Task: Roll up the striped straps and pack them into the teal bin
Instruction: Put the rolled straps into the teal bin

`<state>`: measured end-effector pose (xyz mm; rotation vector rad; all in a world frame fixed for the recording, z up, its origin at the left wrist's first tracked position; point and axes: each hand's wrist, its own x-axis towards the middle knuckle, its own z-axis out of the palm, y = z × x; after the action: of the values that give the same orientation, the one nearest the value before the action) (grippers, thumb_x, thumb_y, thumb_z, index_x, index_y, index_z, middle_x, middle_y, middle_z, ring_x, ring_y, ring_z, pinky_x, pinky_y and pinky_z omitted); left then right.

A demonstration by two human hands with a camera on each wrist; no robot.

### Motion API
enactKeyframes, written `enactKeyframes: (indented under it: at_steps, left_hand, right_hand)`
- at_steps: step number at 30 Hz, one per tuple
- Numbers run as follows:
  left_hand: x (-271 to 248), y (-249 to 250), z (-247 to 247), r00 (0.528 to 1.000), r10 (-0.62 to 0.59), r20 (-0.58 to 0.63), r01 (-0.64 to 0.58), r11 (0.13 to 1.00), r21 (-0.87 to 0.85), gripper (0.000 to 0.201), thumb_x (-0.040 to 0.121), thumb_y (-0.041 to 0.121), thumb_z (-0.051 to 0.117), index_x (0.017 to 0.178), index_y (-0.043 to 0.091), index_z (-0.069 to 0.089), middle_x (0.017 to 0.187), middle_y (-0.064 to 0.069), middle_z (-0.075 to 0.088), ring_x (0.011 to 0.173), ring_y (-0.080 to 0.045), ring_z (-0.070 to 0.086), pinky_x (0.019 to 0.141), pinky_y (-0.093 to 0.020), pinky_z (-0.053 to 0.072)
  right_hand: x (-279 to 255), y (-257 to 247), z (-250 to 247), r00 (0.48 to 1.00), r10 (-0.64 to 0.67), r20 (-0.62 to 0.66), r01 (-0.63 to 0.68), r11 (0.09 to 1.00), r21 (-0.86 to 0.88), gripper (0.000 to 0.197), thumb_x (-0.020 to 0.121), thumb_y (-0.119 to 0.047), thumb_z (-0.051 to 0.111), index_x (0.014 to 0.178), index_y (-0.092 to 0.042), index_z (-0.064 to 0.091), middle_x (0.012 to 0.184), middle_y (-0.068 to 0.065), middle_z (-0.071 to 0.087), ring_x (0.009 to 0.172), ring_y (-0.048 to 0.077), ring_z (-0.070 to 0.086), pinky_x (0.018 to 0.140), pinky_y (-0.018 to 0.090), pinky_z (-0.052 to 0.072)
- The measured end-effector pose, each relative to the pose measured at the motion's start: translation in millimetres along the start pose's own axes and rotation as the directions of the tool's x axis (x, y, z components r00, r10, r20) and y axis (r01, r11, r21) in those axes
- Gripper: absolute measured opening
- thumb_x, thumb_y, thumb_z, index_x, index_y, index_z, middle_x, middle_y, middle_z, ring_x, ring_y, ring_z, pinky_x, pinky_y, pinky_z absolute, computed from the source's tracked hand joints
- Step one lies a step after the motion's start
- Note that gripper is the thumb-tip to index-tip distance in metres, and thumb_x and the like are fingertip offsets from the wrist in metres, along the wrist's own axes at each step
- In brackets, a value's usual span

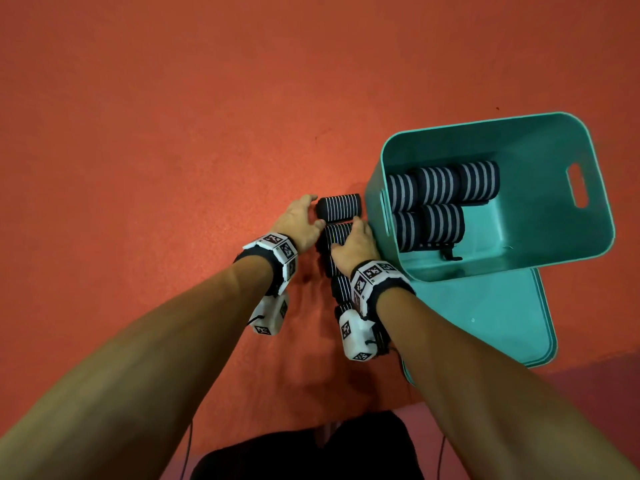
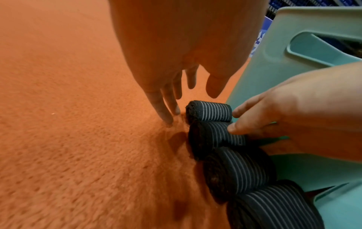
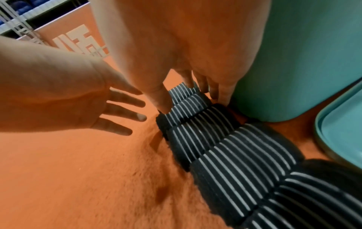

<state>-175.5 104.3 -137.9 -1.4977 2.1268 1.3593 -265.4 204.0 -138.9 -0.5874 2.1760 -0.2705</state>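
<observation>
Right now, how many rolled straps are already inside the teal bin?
5. Three lie in a back row and two in front, all toward one side of the teal bin. None seems hidden.

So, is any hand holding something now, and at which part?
The right hand grips the second rolled strap across its top. The left hand holds nothing, fingers straight.

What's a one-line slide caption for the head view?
Both hands reach a row of rolled striped straps on orange carpet beside the teal bin, already holding five rolls.
</observation>
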Motion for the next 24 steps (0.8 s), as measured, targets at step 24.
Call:
enactKeyframes:
  at_steps: [24]
  left_hand:
    - [42, 3, 21, 0.993, -0.115, 0.036, 0.114, 0.993, 0.030, 0.037, 0.099, 0.029, 0.064, 0.130, 0.012, 0.055, 0.124, -0.007, 0.055, 0.115, -0.027, 0.057, 0.100, -0.039, 0.046]
  right_hand:
    - [17, 7, 1, 0.998, 0.028, -0.061, -0.019, 0.989, 0.148, 0.046, 0.095, -0.010, 0.065, 0.137, -0.019, 0.047, 0.135, 0.008, 0.049, 0.125, 0.028, 0.053, 0.097, 0.035, 0.045]
